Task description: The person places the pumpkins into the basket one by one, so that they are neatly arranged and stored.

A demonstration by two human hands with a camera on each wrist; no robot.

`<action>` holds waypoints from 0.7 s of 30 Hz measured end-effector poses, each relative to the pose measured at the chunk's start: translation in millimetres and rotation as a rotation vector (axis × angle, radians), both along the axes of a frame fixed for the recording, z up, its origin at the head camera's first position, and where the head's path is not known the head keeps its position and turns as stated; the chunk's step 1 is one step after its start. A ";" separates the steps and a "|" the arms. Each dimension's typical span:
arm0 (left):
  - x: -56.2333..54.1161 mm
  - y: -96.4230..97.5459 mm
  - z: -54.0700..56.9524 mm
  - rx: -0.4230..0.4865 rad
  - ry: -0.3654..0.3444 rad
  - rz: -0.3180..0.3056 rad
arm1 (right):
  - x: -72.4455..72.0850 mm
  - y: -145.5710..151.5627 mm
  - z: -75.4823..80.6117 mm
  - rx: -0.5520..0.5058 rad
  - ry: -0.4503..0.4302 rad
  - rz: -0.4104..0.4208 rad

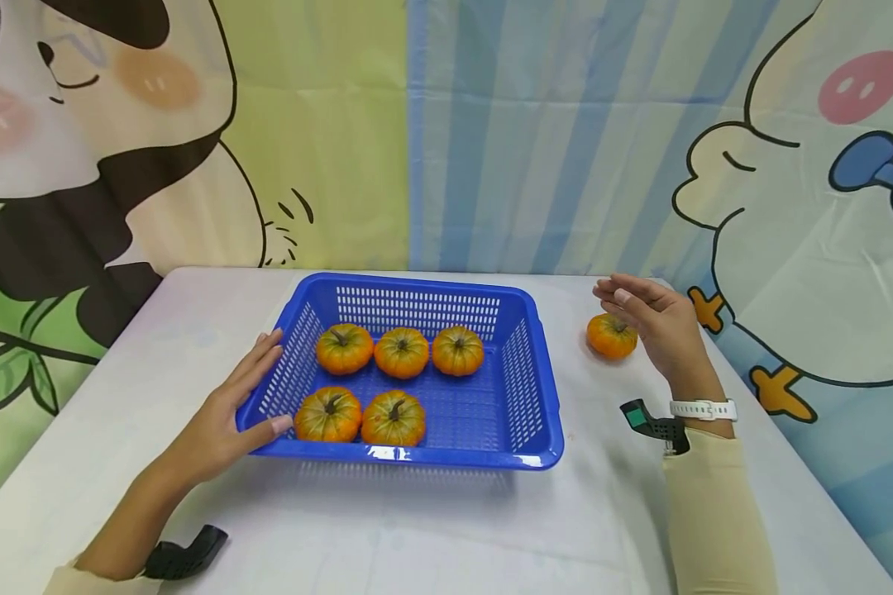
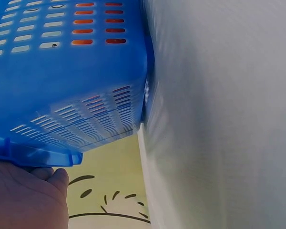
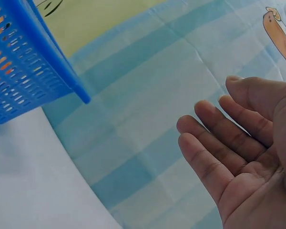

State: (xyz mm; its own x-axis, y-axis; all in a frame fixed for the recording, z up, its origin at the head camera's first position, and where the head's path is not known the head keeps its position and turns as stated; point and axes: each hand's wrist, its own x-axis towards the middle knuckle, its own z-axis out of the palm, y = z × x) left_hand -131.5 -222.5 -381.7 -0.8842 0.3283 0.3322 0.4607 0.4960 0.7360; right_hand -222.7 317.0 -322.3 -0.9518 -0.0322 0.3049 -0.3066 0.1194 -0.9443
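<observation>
A blue plastic basket [image 1: 461, 456] with slotted walls holds several small orange pumpkins, three in the back row [image 1: 402, 353] and two in front [image 1: 393, 418]. My left hand [image 1: 226, 413] rests along the basket's left rim, fingers extended and thumb lying on the near left corner. To the right of the basket, a single small pumpkin [image 1: 608, 337] sits on the table. My right hand [image 1: 658, 322] hovers over and just right of it, partly covering it in the head view. In the right wrist view its palm [image 3: 248, 191] shows bare, the fingers loosely bent.
A white-covered table [image 1: 387, 537] lies under everything. Behind it hangs a cartoon-printed curtain [image 1: 491, 149] close to the table's back edge. Black wrist devices [image 1: 186, 555] are worn on both forearms, and a white band [image 1: 703, 410] circles the right wrist.
</observation>
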 end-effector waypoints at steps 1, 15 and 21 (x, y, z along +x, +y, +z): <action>0.2 -0.1 0.5 0.000 0.003 -0.002 | -0.1 1.4 0.2 -0.023 0.013 0.002; -1.1 0.8 0.0 0.011 0.005 -0.019 | -4.8 28.7 -15.1 -0.362 -0.026 -0.135; -0.5 0.2 0.5 0.002 0.009 -0.015 | -9.5 37.2 -25.0 -0.304 0.008 -0.269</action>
